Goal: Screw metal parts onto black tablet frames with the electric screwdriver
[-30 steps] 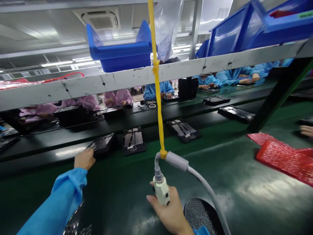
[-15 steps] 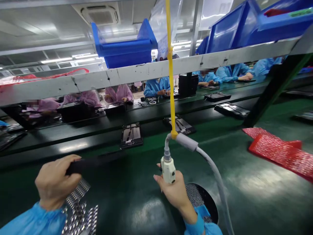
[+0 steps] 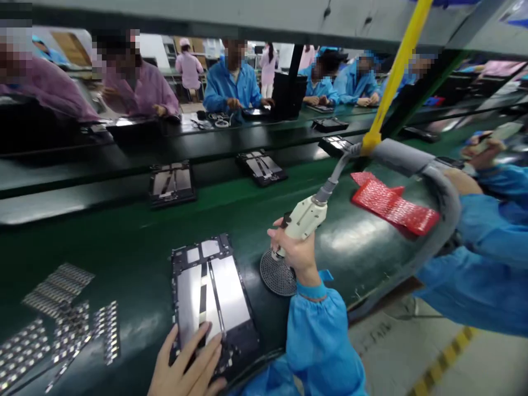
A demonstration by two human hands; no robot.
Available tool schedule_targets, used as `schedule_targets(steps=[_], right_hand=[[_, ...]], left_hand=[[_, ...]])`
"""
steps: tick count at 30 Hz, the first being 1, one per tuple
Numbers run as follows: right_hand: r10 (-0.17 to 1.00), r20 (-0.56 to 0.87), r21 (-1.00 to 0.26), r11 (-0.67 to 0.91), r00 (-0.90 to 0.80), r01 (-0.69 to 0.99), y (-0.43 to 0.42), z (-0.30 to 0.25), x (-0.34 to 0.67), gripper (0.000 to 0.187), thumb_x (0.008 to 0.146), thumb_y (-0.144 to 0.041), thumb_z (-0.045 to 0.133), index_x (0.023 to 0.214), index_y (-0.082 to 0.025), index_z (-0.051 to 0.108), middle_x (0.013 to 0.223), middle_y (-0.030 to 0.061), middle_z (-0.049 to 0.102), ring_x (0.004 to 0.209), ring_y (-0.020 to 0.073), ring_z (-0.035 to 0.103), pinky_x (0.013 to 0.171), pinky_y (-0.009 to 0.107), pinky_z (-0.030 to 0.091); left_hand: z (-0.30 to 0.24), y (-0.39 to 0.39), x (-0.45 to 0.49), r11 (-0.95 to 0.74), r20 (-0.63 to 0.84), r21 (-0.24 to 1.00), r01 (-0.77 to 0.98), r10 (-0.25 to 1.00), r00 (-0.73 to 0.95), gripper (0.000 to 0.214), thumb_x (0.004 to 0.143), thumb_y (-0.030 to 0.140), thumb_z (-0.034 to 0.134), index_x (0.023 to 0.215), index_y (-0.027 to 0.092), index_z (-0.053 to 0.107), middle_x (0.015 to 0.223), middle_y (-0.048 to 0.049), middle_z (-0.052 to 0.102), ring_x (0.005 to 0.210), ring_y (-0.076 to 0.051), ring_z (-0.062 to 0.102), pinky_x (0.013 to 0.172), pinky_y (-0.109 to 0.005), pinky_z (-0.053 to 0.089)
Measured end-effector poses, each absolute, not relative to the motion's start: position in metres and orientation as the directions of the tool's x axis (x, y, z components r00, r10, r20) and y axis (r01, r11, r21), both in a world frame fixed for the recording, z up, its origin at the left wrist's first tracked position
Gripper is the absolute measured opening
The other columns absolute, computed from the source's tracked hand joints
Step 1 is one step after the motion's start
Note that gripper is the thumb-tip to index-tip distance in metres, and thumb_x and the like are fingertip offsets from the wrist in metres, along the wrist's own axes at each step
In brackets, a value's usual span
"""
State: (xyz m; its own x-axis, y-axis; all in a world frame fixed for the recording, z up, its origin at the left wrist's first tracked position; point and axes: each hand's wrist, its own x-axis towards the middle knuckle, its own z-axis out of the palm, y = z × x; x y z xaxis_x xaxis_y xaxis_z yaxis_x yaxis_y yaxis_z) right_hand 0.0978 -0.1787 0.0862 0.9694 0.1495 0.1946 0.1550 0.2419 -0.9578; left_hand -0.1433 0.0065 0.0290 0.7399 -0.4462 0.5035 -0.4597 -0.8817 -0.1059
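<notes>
A tablet's open chassis (image 3: 233, 291), black-edged with silver battery panels, lies on the green bench in front of me. My left hand (image 3: 187, 368) rests on its near left part, fingers stretched and spread. My right hand (image 3: 300, 256) is wrapped round a cream electric screwdriver (image 3: 306, 217), whose grey cable comes in from the upper right. The screwdriver's lower end is over a round black dish with a perforated grid (image 3: 277, 276), right of the tablet. Whether the bit touches the dish I cannot tell.
Strips of small shiny parts (image 3: 72, 300) lie at the left. Red bubble-wrap pouches (image 3: 391, 202) are to the right, near a co-worker's blue sleeve (image 3: 474, 275). More tablet chassis (image 3: 172, 184) lie along the line behind. A yellow strap (image 3: 398, 77) holds the cable.
My left hand, earlier gripping a dark blurred tablet at the left, now lies spread on the tablet in front of me. The screwdriver has tilted towards the dish. The view has turned right and down.
</notes>
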Motion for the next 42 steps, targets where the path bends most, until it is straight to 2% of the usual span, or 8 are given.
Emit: schedule_targets(steps=[4,9,18,23,29,34,38,42], right_hand=[[0.082,0.214,-0.948,0.259,0.973,0.187,-0.185,0.068,0.098,0.024,0.068,-0.024,0.076,0.085,-0.016,0.061,0.044,-0.0078,0.053,0.035,0.0104,0.050,0.040,0.024,0.045],[0.089,0.199,-0.966,0.187,0.976,0.180,-0.183,0.062,0.095,0.032,0.070,-0.021,0.074,0.100,-0.014,0.065,0.046,-0.0062,0.058,0.038,0.0111,0.051,0.044,0.026,0.046],[0.132,0.146,-0.987,0.079,0.980,0.137,-0.180,0.059,0.095,0.030,0.070,-0.023,0.072,0.098,-0.014,0.066,0.045,-0.0064,0.056,0.038,0.0120,0.050,0.045,0.028,0.047],[0.149,0.139,-0.989,0.077,0.979,0.128,-0.179,0.055,0.095,0.026,0.070,-0.024,0.073,0.093,-0.014,0.066,0.045,-0.0062,0.055,0.039,0.0119,0.051,0.045,0.027,0.047],[0.154,0.153,-0.986,0.089,0.976,0.141,-0.178,0.062,0.092,0.032,0.070,-0.021,0.074,0.100,-0.014,0.067,0.046,-0.0063,0.055,0.039,0.0117,0.051,0.043,0.027,0.045],[0.080,0.261,-0.961,0.110,0.962,0.252,-0.166,0.089,0.085,0.034,0.072,-0.021,0.076,0.104,-0.016,0.066,0.049,-0.0061,0.058,0.040,0.0119,0.053,0.043,0.026,0.046],[0.233,0.329,-0.936,0.209,0.915,0.283,-0.133,0.110,0.076,0.034,0.075,-0.019,0.074,0.108,-0.016,0.065,0.051,-0.0056,0.059,0.043,0.0125,0.055,0.047,0.028,0.048],[0.415,0.310,-0.940,0.266,0.855,0.212,-0.090,0.118,0.056,0.037,0.077,-0.021,0.073,0.112,-0.016,0.063,0.052,-0.0057,0.059,0.044,0.0123,0.054,0.049,0.029,0.049]], left_hand=[[0.015,0.004,-0.132,-0.850,0.548,0.056,-0.524,-0.413,0.727,0.031,0.082,0.030,0.069,0.107,0.014,0.066,0.112,-0.0105,0.071,0.112,-0.028,0.063,0.119,-0.055,0.019],[0.011,-0.007,-0.123,-0.804,0.588,0.257,-0.537,-0.311,0.747,0.032,0.084,0.022,0.067,0.114,0.010,0.063,0.111,-0.0133,0.071,0.116,-0.027,0.061,0.115,-0.050,0.033],[0.012,-0.002,-0.124,-0.701,0.634,0.447,-0.556,-0.190,0.749,0.048,0.084,0.003,0.053,0.126,0.025,0.059,0.096,-0.0043,0.075,0.091,-0.019,0.071,0.089,-0.035,0.059],[0.022,0.003,-0.124,-0.761,0.617,0.449,-0.468,-0.114,0.778,0.038,0.084,0.007,0.058,0.118,0.024,0.065,0.097,-0.0054,0.074,0.090,-0.019,0.071,0.085,-0.031,0.059],[0.026,0.037,-0.136,-0.836,0.530,0.527,-0.157,0.179,0.829,0.016,0.086,0.025,0.060,0.096,0.029,0.073,0.089,-0.0010,0.071,0.076,-0.013,0.069,0.068,-0.019,0.057],[0.033,0.067,-0.119,-0.518,0.127,0.817,0.252,0.589,0.798,0.024,0.076,0.045,0.069,0.079,0.021,0.073,0.080,-0.0029,0.073,0.072,-0.018,0.070,0.066,-0.024,0.059],[0.035,0.076,-0.097,-0.054,-0.251,0.943,0.328,0.534,0.808,0.035,0.068,0.045,0.074,0.082,0.013,0.072,0.073,-0.0070,0.073,0.069,-0.020,0.071,0.066,-0.028,0.059],[0.035,0.075,-0.078,0.015,-0.303,0.940,0.341,0.497,0.813,0.034,0.068,0.042,0.073,0.082,0.011,0.070,0.068,-0.0058,0.071,0.063,-0.017,0.067,0.058,-0.025,0.053]])
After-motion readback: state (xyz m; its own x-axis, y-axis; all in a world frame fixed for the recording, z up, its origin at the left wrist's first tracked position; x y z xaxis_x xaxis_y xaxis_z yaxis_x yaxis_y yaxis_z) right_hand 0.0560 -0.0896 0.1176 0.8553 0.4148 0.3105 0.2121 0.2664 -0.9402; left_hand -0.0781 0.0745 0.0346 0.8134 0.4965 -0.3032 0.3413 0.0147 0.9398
